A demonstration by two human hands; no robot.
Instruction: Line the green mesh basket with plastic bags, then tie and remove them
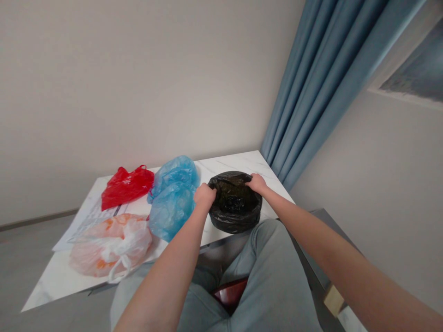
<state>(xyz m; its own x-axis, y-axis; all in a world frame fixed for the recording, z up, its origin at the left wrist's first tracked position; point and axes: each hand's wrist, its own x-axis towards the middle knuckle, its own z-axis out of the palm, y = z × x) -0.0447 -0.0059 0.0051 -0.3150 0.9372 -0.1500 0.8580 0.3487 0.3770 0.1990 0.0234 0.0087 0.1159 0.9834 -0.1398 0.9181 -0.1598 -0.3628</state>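
The person's bare left forearm (169,263) and right forearm (332,244) reach out from the bottom of the view, just above their knees in pale grey-blue jeans (273,272). A dark red object (230,295) shows between the knees, too cut off to tell what it is.

Both arms end at a black plastic bag (235,212), which sits on the near right part of a white marble-patterned bench (230,161), its mouth open and facing upward. Crumpled black plastic shows inside. The left hand (205,196) is clenched on the left side of the bag's rim, with the plastic bunched in its grip. The right hand (256,183) grasps the far right of the rim, fingers curled over the edge. The two hands stand apart, on different parts of the opening.

Just left of the left hand lies a crumpled translucent blue plastic bag (172,198), close to it but not clearly touching. Beyond it, near the far edge of the bench, is a red plastic bag (126,186) lying flat. A puffed, translucent white bag with orange showing through (110,246) lies at the near left, and a sheet of printed paper (93,221) sticks out from under the red and white bags.

Behind the bench rises a plain pale wall (138,78), with a blue curtain (311,83) hanging to the right.
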